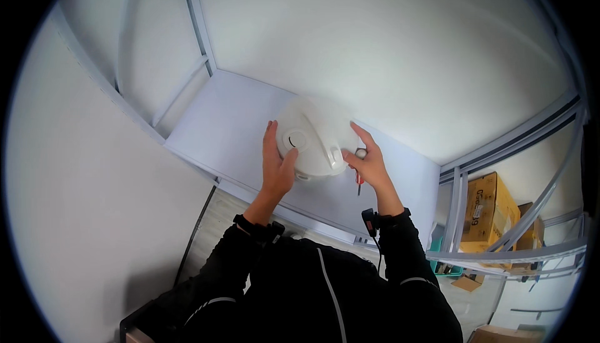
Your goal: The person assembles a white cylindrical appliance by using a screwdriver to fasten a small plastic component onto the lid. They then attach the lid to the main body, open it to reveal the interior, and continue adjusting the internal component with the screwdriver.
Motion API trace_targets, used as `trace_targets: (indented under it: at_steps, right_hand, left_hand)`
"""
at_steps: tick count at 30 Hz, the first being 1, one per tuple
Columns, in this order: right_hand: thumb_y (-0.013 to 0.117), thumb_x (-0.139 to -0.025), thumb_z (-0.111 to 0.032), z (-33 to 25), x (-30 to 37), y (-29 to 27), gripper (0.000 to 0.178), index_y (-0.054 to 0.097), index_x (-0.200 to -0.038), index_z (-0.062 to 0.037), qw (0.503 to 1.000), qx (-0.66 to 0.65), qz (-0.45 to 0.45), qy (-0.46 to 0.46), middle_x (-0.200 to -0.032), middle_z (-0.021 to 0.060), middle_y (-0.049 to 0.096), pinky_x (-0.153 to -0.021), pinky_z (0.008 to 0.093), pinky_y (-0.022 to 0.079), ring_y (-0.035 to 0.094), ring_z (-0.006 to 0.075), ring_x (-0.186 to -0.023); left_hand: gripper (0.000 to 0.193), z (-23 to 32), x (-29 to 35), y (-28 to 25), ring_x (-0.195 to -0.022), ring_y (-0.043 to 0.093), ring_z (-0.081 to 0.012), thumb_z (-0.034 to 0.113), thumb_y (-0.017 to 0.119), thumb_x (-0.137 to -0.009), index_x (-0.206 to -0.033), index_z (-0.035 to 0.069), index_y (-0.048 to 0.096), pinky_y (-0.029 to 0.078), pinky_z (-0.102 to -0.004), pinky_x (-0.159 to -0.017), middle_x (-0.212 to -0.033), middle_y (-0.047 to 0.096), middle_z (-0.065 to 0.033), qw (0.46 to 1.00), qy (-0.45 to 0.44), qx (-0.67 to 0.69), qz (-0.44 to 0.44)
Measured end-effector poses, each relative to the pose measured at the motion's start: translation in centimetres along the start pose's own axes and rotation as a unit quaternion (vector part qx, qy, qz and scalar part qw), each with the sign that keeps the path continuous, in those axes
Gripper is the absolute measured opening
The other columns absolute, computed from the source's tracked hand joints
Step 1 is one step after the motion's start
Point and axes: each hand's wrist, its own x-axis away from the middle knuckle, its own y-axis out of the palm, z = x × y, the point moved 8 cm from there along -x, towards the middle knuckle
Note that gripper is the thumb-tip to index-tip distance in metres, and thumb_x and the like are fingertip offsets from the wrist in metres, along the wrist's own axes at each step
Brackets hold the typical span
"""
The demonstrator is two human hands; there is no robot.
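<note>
A white plastic appliance housing (pixel 309 149) with a rounded body, a raised handle-like bar and a round dial-like part is between my hands, over the tabletop. My left hand (pixel 278 165) grips its left side, the thumb on the front near the round part and the fingers along the edge. On the other side, my right hand (pixel 370 163) holds the right edge, its thumb by the lower end of the bar and its index finger higher up. A screwdriver (pixel 359 177) with a red handle shows partly behind my right hand; whether it touches that hand is unclear.
The pale table (pixel 219 118) sits against a white wall, with grey metal frame posts (pixel 199 18) around it. Cardboard boxes (pixel 484 212) and a teal crate (pixel 445 267) stand beyond the frame on the right. A cable (pixel 379 252) hangs from my right wrist device.
</note>
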Motion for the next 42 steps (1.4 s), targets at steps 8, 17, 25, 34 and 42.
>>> trace_targets:
  at_steps: [8, 17, 25, 34, 42]
  right_hand:
    - [0.084, -0.092, -0.011, 0.3, -0.4, 0.1, 0.080, 0.049, -0.164, -0.0085, 0.999, -0.021, -0.023, -0.009, -0.165, 0.0167, 0.049, -0.038, 0.0270, 0.045, 0.058, 0.0105, -0.055]
    - [0.075, -0.104, -0.026, 1.6, -0.5, -0.1, 0.077, 0.039, -0.172, -0.0181, 0.999, -0.001, -0.048, 0.002, -0.079, 0.0051, 0.064, -0.041, 0.0280, 0.041, 0.046, 0.0089, -0.044]
    - [0.073, -0.106, -0.030, 2.2, -0.7, 0.2, 0.081, 0.032, -0.175, -0.0234, 0.998, 0.003, -0.060, -0.010, -0.075, 0.0048, 0.063, -0.042, 0.0276, 0.042, 0.046, 0.0088, -0.044]
    - [0.077, -0.103, -0.028, 2.4, -0.1, 0.1, 0.086, 0.030, -0.175, -0.0233, 0.997, -0.021, -0.072, -0.003, -0.071, 0.0025, 0.060, -0.042, 0.0269, 0.041, 0.047, 0.0087, -0.043]
    - [0.089, -0.090, -0.040, 0.5, 1.2, -0.7, 0.091, 0.044, -0.164, -0.0144, 0.989, 0.121, -0.006, -0.082, -0.117, 0.0179, 0.067, -0.070, 0.0374, 0.057, 0.068, 0.0218, -0.078]
  left_hand:
    - [0.083, -1.3, 0.5, 0.2, -0.159, 0.031, -0.0408, 0.011, 0.065, -0.102, -0.168, -0.011, 0.019, 0.028, -0.0484, -0.131, -0.172, 0.027, -0.0311, 0.999, -0.004, -0.032, 0.006]
    - [0.108, -0.1, 0.6, 1.1, -0.161, 0.026, -0.0447, 0.020, 0.084, -0.090, -0.167, -0.011, 0.016, 0.024, -0.0522, -0.132, -0.172, 0.024, -0.0324, 0.994, -0.013, -0.105, 0.000]
    - [0.111, 0.0, 0.6, 1.1, -0.162, 0.023, -0.0463, 0.021, 0.086, -0.087, -0.167, -0.012, 0.016, 0.024, -0.0524, -0.132, -0.172, 0.022, -0.0335, 0.993, 0.008, -0.114, 0.018]
    - [0.107, -0.8, 1.1, 1.1, -0.161, 0.028, -0.0426, 0.017, 0.083, -0.089, -0.168, -0.010, 0.016, 0.027, -0.0509, -0.131, -0.172, 0.025, -0.0327, 0.999, -0.028, -0.030, 0.010]
    - [0.098, -1.2, -1.1, -0.5, -0.151, 0.042, -0.0380, 0.013, 0.081, -0.091, -0.171, -0.001, 0.027, 0.040, -0.0505, -0.124, -0.165, 0.032, -0.0267, 0.992, 0.019, -0.123, -0.022]
